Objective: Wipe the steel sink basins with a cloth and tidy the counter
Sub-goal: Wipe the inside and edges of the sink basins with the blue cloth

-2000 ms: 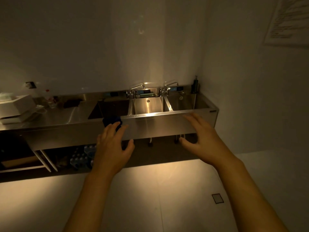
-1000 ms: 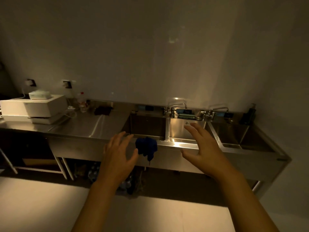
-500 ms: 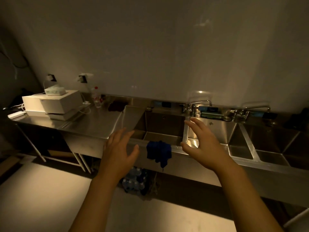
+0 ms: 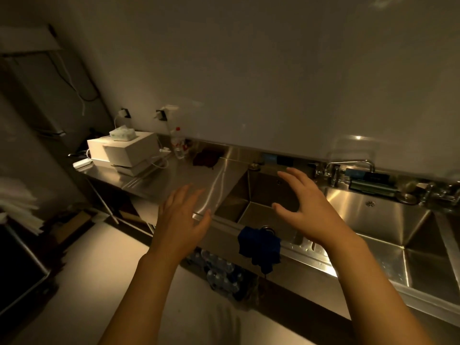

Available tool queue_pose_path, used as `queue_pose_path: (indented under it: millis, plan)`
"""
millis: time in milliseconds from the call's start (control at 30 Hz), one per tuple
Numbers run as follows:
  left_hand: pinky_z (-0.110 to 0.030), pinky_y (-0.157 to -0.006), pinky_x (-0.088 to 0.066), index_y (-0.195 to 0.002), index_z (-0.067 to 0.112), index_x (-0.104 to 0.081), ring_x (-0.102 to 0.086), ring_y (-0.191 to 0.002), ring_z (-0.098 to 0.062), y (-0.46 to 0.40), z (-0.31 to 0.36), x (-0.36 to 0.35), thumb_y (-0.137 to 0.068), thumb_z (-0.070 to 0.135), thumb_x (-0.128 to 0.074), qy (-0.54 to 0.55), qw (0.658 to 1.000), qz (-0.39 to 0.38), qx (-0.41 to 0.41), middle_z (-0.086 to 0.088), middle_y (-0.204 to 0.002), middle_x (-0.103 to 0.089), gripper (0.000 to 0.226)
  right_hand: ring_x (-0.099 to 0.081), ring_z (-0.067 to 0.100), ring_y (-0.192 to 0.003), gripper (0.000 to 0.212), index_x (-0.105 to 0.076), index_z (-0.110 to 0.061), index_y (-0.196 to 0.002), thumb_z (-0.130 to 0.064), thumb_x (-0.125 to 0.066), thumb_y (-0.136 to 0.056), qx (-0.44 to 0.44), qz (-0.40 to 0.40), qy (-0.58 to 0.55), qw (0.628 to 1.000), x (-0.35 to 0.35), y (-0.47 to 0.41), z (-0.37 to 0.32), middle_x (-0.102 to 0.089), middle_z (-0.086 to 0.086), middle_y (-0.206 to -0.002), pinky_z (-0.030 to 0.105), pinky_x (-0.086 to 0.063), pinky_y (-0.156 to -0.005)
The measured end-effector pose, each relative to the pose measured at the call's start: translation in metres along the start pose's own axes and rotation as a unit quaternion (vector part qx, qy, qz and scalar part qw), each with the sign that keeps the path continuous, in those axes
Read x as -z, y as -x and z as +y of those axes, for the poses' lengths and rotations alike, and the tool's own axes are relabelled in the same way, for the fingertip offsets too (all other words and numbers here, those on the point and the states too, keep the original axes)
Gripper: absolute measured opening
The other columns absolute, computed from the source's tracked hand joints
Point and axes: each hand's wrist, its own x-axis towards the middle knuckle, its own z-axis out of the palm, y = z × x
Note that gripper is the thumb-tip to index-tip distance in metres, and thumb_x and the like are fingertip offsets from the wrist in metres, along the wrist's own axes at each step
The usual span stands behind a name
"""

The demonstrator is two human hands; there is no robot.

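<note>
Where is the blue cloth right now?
The blue cloth hangs over the front rim of the leftmost sink basin, low in the head view, between both hands.

Open steel counter [image 4: 174, 185] lies left of the basin [image 4: 258, 195]; boxes [image 4: 127, 151] and perhaps a bottle [image 4: 178, 145] crowd its far corner

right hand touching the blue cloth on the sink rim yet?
Apart. In the head view the right hand hovers open above the basin, and bare steel sink rim shows between it and the dark blue cloth draped there.

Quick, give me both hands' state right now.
Left hand: open, holding nothing.
Right hand: open, holding nothing; the cloth hangs untouched.
</note>
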Motion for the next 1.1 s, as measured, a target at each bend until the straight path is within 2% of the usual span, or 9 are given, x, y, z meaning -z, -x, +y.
queue_pose_path:
  millis: [133,333,433,533,600,667,800,1000,1100]
  plan:
    - [-0.039,-0.111,-0.028,-0.148,0.038,-0.043,-0.029,-0.145,-0.015,-0.029,-0.014,-0.017,-0.097,0.052,-0.054,-0.01,1.0,0.007,0.005,0.007,-0.157,-0.037,0.055,-0.022,0.014,-0.152,0.082,-0.023,-0.049,-0.154,-0.07,-0.053,-0.08,-0.001,-0.015,-0.011,1.0,-0.008,-0.026,0.021,-0.016,-0.019,-0.164,0.053,-0.035,-0.118]
    - [-0.037,-0.106,-0.031,-0.147,0.032,-0.046,-0.03,-0.139,-0.014,-0.082,-0.029,-0.057,-0.094,0.051,-0.053,0.004,1.0,-0.013,-0.015,0.002,-0.151,-0.042,0.056,-0.023,0.015,-0.151,0.08,-0.027,-0.045,-0.154,-0.064,-0.057,-0.083,-0.017,-0.025,-0.002,1.0,-0.027,-0.063,0.051,-0.018,-0.016,-0.164,0.051,-0.035,-0.118]
    - [-0.045,-0.111,-0.034,-0.149,0.028,-0.047,-0.03,-0.143,-0.02,-0.115,-0.046,-0.085,-0.097,0.047,-0.056,0.014,0.999,-0.047,-0.013,-0.002,-0.156,-0.041,0.056,-0.024,0.015,-0.15,0.077,-0.029,-0.042,-0.154,-0.056,-0.062,-0.087,-0.031,-0.03,0.009,0.999,-0.045,-0.087,0.068,-0.019,-0.016,-0.163,0.045,-0.033,-0.119]
    - [-0.052,-0.114,-0.036,-0.15,0.027,-0.046,-0.031,-0.146,-0.025,-0.149,-0.069,-0.11,-0.096,0.049,-0.053,0.036,0.996,-0.08,-0.014,-0.003,-0.159,-0.038,0.059,-0.024,0.015,-0.149,0.078,-0.028,-0.042,-0.154,-0.059,-0.061,-0.086,-0.055,-0.033,0.014,0.998,-0.069,-0.11,0.083,-0.019,-0.016,-0.163,0.037,-0.03,-0.116]
    - [-0.056,-0.114,-0.036,-0.151,0.026,-0.047,-0.032,-0.146,-0.028,-0.175,-0.086,-0.126,-0.099,0.042,-0.058,0.051,0.994,-0.097,-0.022,-0.005,-0.16,-0.038,0.056,-0.025,0.014,-0.149,0.077,-0.028,-0.044,-0.154,-0.057,-0.063,-0.087,-0.081,-0.033,0.015,0.996,-0.085,-0.128,0.091,-0.019,-0.016,-0.163,0.033,-0.029,-0.112]
    - [-0.058,-0.115,-0.035,-0.152,0.022,-0.047,-0.031,-0.147,-0.029,-0.198,-0.104,-0.142,-0.1,0.039,-0.059,0.065,0.991,-0.118,-0.025,-0.007,-0.16,-0.038,0.056,-0.025,0.014,-0.149,0.078,-0.026,-0.047,-0.154,-0.057,-0.063,-0.086,-0.104,-0.045,0.018,0.993,-0.103,-0.147,0.096,-0.018,-0.017,-0.163,0.034,-0.031,-0.111]
    - [-0.053,-0.117,-0.034,-0.151,0.02,-0.049,-0.034,-0.146,-0.029,-0.237,-0.136,-0.177,-0.093,0.048,-0.047,0.085,0.982,-0.166,-0.033,-0.007,-0.16,-0.04,0.064,-0.027,0.013,-0.148,0.078,-0.025,-0.049,-0.153,-0.058,-0.064,-0.086,-0.144,-0.051,0.022,0.988,-0.14,-0.179,0.107,-0.017,-0.02,-0.162,0.038,-0.035,-0.113]
    - [-0.05,-0.117,-0.034,-0.151,0.015,-0.049,-0.038,-0.144,-0.033,-0.255,-0.184,-0.237,-0.093,0.045,-0.049,0.119,0.964,-0.234,-0.036,-0.014,-0.156,-0.045,0.066,-0.026,0.009,-0.145,0.079,-0.026,-0.047,-0.153,-0.061,-0.062,-0.084,-0.215,-0.072,0.032,0.974,-0.196,-0.184,0.126,-0.02,-0.017,-0.162,0.035,-0.032,-0.112]
    - [-0.053,-0.116,-0.035,-0.152,0.015,-0.047,-0.04,-0.142,-0.034,-0.243,-0.203,-0.268,-0.091,0.044,-0.048,0.123,0.952,-0.279,-0.03,-0.014,-0.155,-0.045,0.068,-0.027,0.018,-0.149,0.08,-0.029,-0.042,-0.154,-0.054,-0.066,-0.084,-0.264,-0.11,0.025,0.958,-0.224,-0.168,0.141,-0.021,-0.011,-0.164,0.043,-0.033,-0.117]
